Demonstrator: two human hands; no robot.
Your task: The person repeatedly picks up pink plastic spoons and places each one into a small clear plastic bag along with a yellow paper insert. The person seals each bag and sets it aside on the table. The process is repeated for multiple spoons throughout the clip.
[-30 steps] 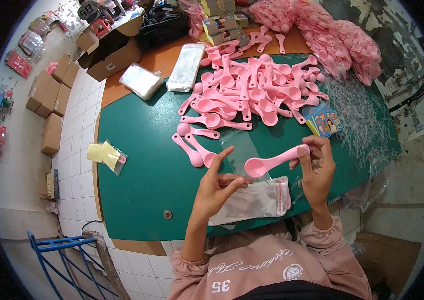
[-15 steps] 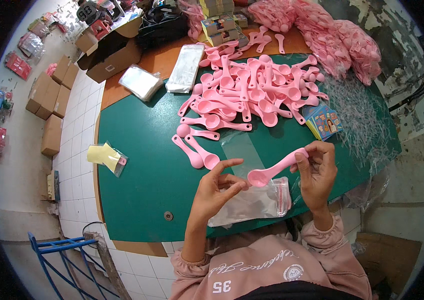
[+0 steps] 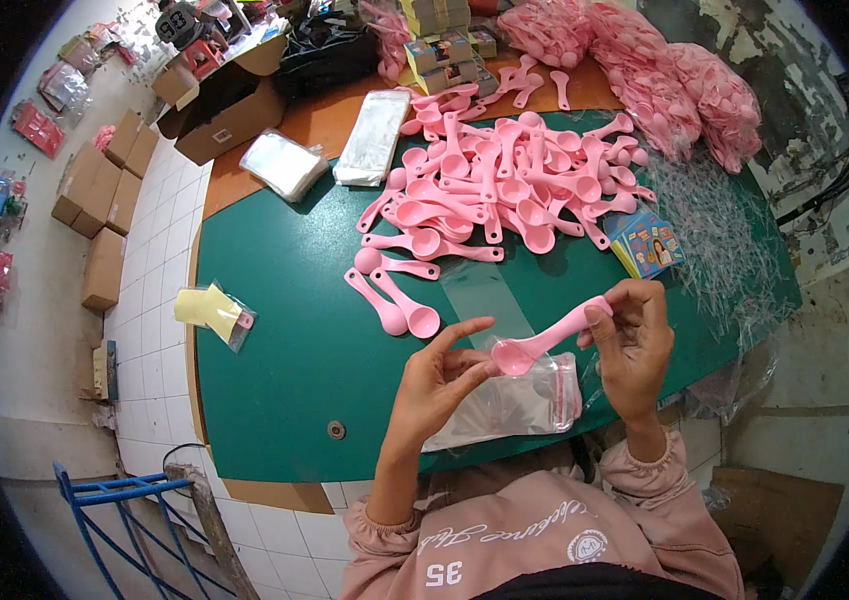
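My right hand (image 3: 635, 335) grips a pink plastic measuring spoon (image 3: 555, 337) by the end of its handle, bowl pointing left. At the bowl's edge, the thumb and a bent finger of my left hand (image 3: 445, 378) come together on the spoon, while the index finger sticks out above it. Below the hands lies a stack of clear plastic bags (image 3: 505, 412) with a reddish strip at one end. A single clear bag (image 3: 490, 300) rests flat just beyond the spoon. Past that is a large heap of pink measuring spoons (image 3: 505, 185), several lying apart at its left.
Colourful printed cards (image 3: 650, 245) sit right of the heap, beside shredded clear plastic (image 3: 730, 240). Two bag stacks (image 3: 370, 140) lie at the far left, near an open carton (image 3: 225, 115). A yellow card in a clear bag (image 3: 215, 312) lies at the table's left edge. A blue metal rack (image 3: 125, 490) stands lower left.
The spoon has shifted slightly left, its bowl now against my left fingertips. My left hand has moved a little to the right; my right hand keeps its grip.
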